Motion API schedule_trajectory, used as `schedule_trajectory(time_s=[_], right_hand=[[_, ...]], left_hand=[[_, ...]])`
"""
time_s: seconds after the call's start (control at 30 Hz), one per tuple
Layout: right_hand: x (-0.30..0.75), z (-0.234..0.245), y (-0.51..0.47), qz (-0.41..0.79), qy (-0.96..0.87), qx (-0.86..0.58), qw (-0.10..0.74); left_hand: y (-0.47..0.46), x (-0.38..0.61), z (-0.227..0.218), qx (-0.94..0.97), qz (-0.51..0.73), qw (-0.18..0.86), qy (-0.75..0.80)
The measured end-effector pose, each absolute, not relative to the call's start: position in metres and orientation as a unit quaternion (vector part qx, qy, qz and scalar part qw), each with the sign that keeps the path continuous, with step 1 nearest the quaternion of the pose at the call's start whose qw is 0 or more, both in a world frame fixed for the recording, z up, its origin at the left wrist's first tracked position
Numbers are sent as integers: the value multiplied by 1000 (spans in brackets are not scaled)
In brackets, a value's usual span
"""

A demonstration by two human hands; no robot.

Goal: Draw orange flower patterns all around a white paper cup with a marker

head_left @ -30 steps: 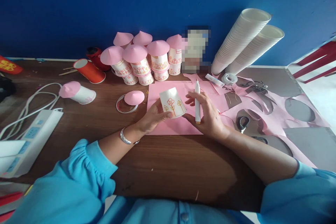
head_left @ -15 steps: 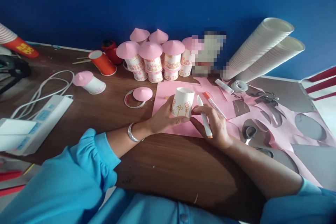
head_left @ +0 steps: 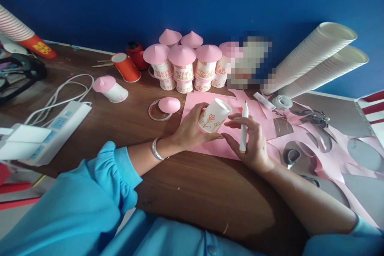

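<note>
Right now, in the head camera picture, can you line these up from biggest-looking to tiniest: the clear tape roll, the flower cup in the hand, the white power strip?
1. White power strip
2. Held flower cup
3. Clear tape roll

Blue wall (head_left: 192, 0); brown table (head_left: 192, 188)

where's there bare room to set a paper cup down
Widest: brown wooden tabletop between the pink paper sheet and blue shirt front, save tiny scraps. Smaller: between the white power strip and pink paper cone. Crowded: right, under cut pink paper offcuts; back, with pink-roofed white paper cups.
</note>
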State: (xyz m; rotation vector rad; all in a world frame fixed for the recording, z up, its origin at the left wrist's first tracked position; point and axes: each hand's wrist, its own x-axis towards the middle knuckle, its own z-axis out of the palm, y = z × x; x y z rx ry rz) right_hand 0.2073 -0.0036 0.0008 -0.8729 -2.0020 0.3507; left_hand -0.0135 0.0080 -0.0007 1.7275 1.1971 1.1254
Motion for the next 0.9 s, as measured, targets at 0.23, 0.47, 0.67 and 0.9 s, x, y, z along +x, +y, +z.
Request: schedule_trajectory(time_s=[0.23,0.47,0.67,0.9], right_hand=[[213,1,-1,158,-794,-337,480],[219,8,-1,98,-804,-291,509],[222,6,-2,89,-806,-282,512],[216,7,2,134,-805,-293,498]], left_hand=[[9,-15,-1,669,429,359,489],[11,-15,-2,604,444,469,468],[13,-17,-8,658,456,330,500],[9,-16,-8,709,425,293,480]])
